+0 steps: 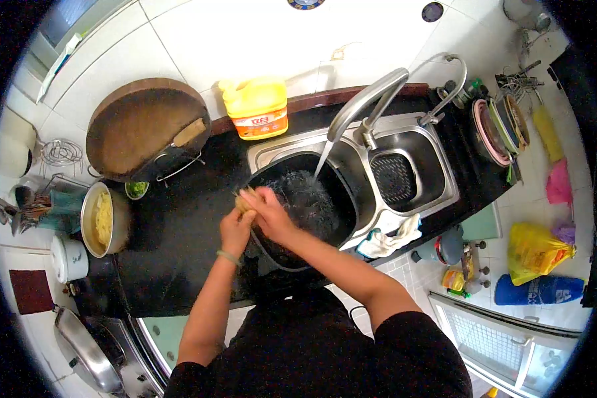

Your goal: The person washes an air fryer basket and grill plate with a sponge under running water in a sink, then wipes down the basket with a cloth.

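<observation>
Both hands meet over the left edge of a large black basin (341, 199), which rests across the left part of the sink (262, 154). My left hand (237, 225) has its fingers closed around a small tan item (245, 201), too blurred to name. Against it, my right hand (270, 215) is closed too, its fingers on the same item. Water runs from the tall faucet (366, 106) into the basin, where the surface is rippled. A bracelet circles my left wrist.
Left of the basin stand a pot of yellow food (86, 222), a small bowl of chopped greens (137, 190) and a round wooden board (136, 126). A yellow jug (257, 109) is behind the sink. A white cloth (395, 240) lies on the front edge.
</observation>
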{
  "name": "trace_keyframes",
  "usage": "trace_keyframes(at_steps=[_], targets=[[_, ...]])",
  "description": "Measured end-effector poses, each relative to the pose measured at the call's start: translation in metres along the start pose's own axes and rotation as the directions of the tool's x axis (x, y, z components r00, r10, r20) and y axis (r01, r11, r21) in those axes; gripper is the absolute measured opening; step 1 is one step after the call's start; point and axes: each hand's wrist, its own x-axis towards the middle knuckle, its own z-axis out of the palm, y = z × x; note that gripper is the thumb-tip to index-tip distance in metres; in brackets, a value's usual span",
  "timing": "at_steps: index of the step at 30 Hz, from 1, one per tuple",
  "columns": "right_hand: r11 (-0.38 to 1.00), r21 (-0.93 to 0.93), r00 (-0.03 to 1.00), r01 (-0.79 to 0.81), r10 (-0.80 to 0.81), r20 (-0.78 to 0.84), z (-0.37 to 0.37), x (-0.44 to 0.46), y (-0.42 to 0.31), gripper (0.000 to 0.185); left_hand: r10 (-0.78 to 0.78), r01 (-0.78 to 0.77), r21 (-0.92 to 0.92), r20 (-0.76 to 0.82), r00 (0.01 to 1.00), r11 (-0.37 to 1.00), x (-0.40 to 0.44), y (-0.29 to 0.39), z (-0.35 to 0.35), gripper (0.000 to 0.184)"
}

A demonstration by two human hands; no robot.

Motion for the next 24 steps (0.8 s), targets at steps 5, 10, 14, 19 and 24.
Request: trace_keyframes(at_steps=[5, 10, 14, 19, 24], targets=[[0.797, -0.592, 0.993, 0.119, -0.083, 0.088, -0.024, 0.064, 0.04, 0.02, -0.016, 0.017, -0.069, 0.014, 1.0, 0.997, 0.005, -0.01, 0.001, 0.033], [0.536, -0.783, 0.948, -0.316, 0.216, -0.235, -0.115, 0.056, 0.029, 0.016, -0.064, 0.067, -0.084, 0.029, 0.997, 0.994, -0.001, 0.006, -0.004, 0.042], [0.26, -0.959, 0.989, -0.114, -0.061, -0.134, -0.128, -0.015, 0.047, 0.016, -0.041, 0.034, -0.145, -0.048, 0.998, 0.989, 0.001, 0.01, 0.004, 0.034], [0.715, -0.608, 0.938, -0.344, 0.29, -0.19, -0.15, -0.061, 0.026, 0.03, 0.02, -0.025, -0.057, -0.086, 0.996, 0.998, 0.004, -0.011, 0.004, 0.028], [0.105, 0.969, 0.822, -0.222, 0.556, 0.128, -0.149, 0.004, 0.01, 0.048, -0.094, 0.094, -0.015, -0.023, 0.995, 0.995, 0.0, 0.012, -0.002, 0.041]])
